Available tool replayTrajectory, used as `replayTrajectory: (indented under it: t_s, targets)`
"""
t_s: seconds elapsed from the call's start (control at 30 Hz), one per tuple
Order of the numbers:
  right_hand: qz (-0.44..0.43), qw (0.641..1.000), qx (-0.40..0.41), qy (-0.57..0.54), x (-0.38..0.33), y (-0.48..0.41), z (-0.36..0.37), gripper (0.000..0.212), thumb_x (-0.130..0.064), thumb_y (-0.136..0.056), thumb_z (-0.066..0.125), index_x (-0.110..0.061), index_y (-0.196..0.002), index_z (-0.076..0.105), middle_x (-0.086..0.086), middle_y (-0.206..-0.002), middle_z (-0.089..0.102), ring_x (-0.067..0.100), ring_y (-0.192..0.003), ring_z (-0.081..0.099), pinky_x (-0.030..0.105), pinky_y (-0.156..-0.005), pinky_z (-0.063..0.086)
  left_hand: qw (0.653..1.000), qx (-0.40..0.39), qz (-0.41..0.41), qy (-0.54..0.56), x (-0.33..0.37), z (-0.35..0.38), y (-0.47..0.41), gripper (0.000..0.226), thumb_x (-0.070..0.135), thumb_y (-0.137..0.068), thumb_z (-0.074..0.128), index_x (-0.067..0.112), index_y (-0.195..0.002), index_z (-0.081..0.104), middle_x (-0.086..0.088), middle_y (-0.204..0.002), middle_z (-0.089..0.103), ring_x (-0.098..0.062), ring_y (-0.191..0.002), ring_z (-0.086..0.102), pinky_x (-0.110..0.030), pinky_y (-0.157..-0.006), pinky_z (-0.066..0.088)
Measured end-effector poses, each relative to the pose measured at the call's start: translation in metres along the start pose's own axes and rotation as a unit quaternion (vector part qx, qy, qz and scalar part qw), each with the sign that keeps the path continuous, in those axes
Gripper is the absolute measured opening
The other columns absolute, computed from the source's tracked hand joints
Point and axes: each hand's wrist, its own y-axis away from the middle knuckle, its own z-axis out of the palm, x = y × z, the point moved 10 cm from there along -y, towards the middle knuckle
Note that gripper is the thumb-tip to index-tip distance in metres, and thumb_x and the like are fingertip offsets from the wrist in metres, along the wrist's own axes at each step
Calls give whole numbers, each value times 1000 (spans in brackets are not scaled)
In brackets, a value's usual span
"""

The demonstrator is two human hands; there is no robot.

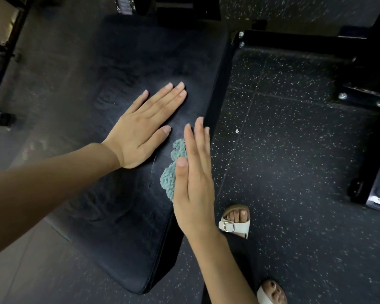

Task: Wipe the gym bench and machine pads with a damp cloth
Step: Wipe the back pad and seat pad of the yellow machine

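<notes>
Bare forearms filled the near edge of the view, one from the left, one from the bottom. Both hands were down on the bench surface (119, 238), a black padded top with a matte, slightly grainy skin, faint pale streaks across it and a rounded near corner.

The left hand (145, 126) lay flat on the pad, palm down, its fingers (169, 93) straight, close together and holding nothing.

The right hand (193, 183) sat just beside it, close to the pad's right edge. Its fingers (199, 137) were straight and together too, and the palm was pressing down on the cloth (170, 183).

That cloth was a blue-green piece with a nubby, looped pile. It was bunched in soft lobes and mostly hidden under the right palm. Only its left side showed, between the two hands and against the dark pad. Whether it was damp could not be told.

To the right of the bench lay dark rubber floor (294, 150) flecked with white. The person's feet in white sandals (233, 226) stood on it beside the pad. A black bolted machine frame (305, 40) stood farther back on the right.
</notes>
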Motion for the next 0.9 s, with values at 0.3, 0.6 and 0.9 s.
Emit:
replayTrajectory:
  t_s: [0.3,0.6,0.9]
  targets:
    - [-9,1000,12,10,7,-68,-16,47,-20,-108,29,-14,-155,26,-6,-165,9,8,-152,-2,49,-122,17,1000,-5,15,-3,-8,-4,-21,61,34,-102,25,12,-158,15,0,-167,9,-14,-154,4,-42,-124,1]
    - [14,998,14,64,-2,-71,-16,61,-41,-104,26,-16,-157,11,-7,-166,-3,4,-150,-9,44,-124,12,1000,-5,26,-1,-14,-7,-33,62,35,-101,26,12,-158,16,1,-166,11,-14,-154,6,-43,-124,4]
    - [8,995,13,102,-6,-43,-6,53,-29,-106,21,-18,-156,10,-10,-166,-3,8,-151,-6,38,-122,11,998,-16,62,-16,-19,-8,-45,62,34,-101,28,12,-158,15,-2,-166,12,-17,-154,7,-42,-124,4]
